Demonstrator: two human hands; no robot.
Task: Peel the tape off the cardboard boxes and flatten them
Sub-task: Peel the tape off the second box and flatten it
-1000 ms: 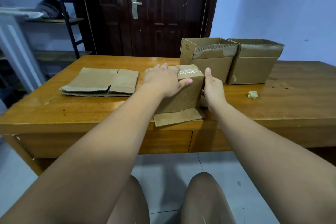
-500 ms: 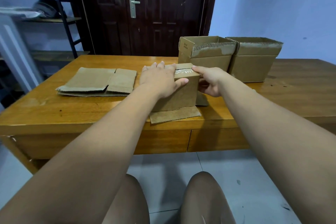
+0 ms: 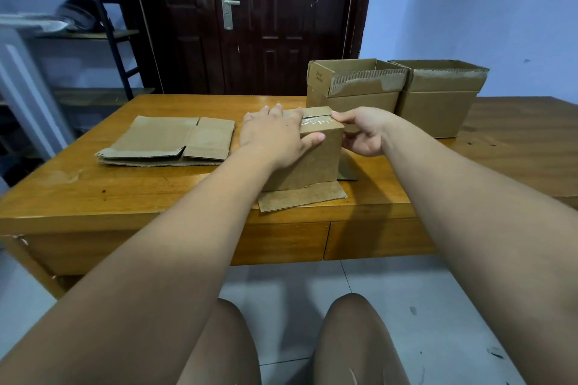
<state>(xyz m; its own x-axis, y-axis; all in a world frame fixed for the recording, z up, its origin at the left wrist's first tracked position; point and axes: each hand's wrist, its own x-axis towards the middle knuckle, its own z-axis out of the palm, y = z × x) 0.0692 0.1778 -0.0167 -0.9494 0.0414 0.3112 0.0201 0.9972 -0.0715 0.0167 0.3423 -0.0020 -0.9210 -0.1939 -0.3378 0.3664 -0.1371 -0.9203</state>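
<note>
Flattened cardboard (image 3: 175, 141) lies on the left of the table (image 3: 93, 194). The left hand (image 3: 275, 137) stays pressed flat, fingers straight, on the small taped box (image 3: 312, 162) near the front edge. The right hand (image 3: 364, 133), open beside the box a second ago, now curls to pinch the right end of the clear tape (image 3: 316, 122). Two open boxes (image 3: 353, 103) stand behind.

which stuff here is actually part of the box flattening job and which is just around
Job: small box with clear tape, left hand pressing its top, right hand pinching the tape end, open box and second open box behind, flattened cardboard.
Just around: dark door, metal shelf rack, wooden table underneath.
</note>
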